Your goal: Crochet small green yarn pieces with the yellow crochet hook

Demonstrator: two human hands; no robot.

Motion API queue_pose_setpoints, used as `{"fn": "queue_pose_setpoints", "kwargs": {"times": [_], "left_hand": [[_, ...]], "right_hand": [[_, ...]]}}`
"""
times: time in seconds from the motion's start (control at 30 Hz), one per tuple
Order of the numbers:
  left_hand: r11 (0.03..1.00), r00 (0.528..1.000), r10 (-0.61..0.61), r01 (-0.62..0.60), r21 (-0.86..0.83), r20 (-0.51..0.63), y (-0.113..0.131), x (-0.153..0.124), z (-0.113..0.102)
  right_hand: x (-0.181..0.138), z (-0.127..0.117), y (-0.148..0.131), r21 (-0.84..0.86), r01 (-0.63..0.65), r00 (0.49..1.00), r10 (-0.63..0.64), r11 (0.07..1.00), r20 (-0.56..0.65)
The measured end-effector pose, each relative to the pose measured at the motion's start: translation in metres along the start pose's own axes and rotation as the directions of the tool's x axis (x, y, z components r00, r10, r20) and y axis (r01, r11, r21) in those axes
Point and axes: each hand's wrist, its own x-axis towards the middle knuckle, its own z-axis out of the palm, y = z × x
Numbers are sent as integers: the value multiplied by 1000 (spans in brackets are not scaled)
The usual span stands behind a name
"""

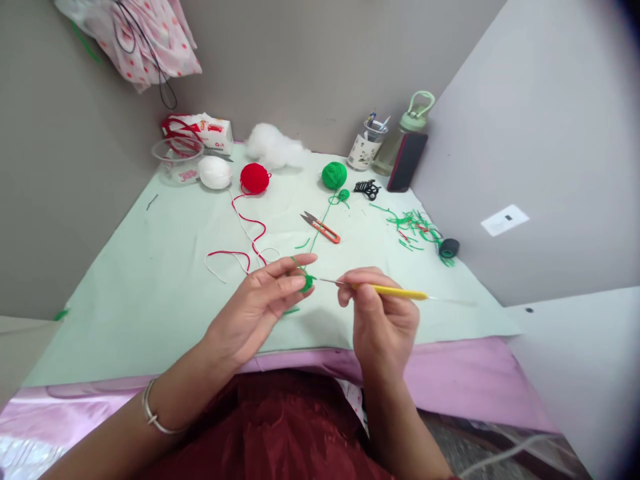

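My left hand (265, 300) pinches a small green crocheted piece (307, 284) between thumb and fingers. A strand of green yarn (320, 230) runs from these fingers back to the green yarn ball (334, 175). In my right hand (377, 310) is a crochet hook (393, 291) with a yellow handle, held like a pen. Its thin metal tip points left, close beside the green piece; whether it touches a loop I cannot tell. Just beyond my hands lie orange-handled thread snips (323, 229), near the green strand.
Behind stand a white yarn ball (215, 173), a red yarn ball (255, 178), white stuffing (275, 145), a clear tub (175, 163), a pen cup (367, 147), a bottle (393, 147) and a phone (407, 163). Green yarn scraps (415, 227) and a black hair clip (367, 189) lie right.
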Motion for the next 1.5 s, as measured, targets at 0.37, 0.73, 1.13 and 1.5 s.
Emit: {"fn": "queue_pose_setpoints", "kwargs": {"times": [0.37, 0.73, 1.13, 1.5], "left_hand": [[952, 991, 135, -132, 278, 11, 2, -7, 3], [814, 956, 289, -270, 514, 45, 0, -7, 0], [934, 983, 183, -169, 315, -15, -3, -5, 6], [997, 999, 23, -25, 78, 26, 3, -3, 3]], "right_hand": [[3, -1, 6, 166, -192, 980, 182, 967, 76], [-3, -5, -7, -118, 120, 982, -101, 986, 158], [-11, 1, 7, -556, 584, 811, -458, 592, 365], [1, 2, -1, 6, -26, 998, 25, 1000, 52]]}}
